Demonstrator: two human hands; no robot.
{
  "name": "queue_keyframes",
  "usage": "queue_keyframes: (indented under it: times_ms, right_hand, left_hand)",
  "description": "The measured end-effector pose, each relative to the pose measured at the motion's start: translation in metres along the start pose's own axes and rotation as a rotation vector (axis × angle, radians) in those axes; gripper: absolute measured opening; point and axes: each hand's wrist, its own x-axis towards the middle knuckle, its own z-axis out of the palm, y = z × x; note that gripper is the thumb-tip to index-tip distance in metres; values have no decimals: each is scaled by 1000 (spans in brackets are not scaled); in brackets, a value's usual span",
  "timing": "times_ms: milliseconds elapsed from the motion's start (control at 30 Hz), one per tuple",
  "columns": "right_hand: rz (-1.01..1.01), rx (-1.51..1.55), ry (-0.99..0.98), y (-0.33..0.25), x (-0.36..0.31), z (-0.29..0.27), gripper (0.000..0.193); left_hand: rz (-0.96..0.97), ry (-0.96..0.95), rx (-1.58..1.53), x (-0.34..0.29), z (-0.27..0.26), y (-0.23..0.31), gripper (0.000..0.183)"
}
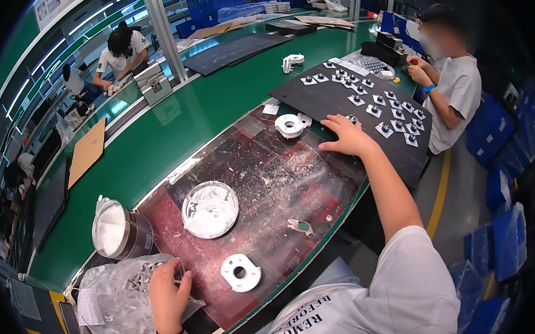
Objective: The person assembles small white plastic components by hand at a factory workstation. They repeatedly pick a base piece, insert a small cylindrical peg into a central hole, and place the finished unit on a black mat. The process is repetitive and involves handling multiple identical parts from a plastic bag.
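Note:
My left hand is at the mouth of a clear plastic bag of small grey-white parts. Its thumb and fingers are apart, some of them partly hidden among the parts. My right hand stretches over the near edge of a black mat, fingers spread. A small dark part shows just past its fingertips; contact is unclear. Beside that hand sits a white round housing with a centre hole. A similar white ring-shaped part lies nearer me.
A shallow dish of white paste stands mid-board, left of which is a tub of white paste. Several small metal plates with black knobs cover the mat. Another white part lies farther off. A co-worker sits at the right.

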Motion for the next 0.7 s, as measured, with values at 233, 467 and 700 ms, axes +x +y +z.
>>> queue_keyframes:
  times_ms: [233, 467, 700]
  right_hand:
    - [-149, -80, 124, -11, -30, 5, 56]
    - [181, -63, 697, 4, -37, -1, 56]
    - [383, -258, 299, 4, -16, 1, 62]
  left_hand:
    - [-5, -9, -25, 0, -1, 0, 31]
    - [38, 15, -34, 0, 0, 2, 30]
    - [22, 14, -21, -2, -2, 1, 30]
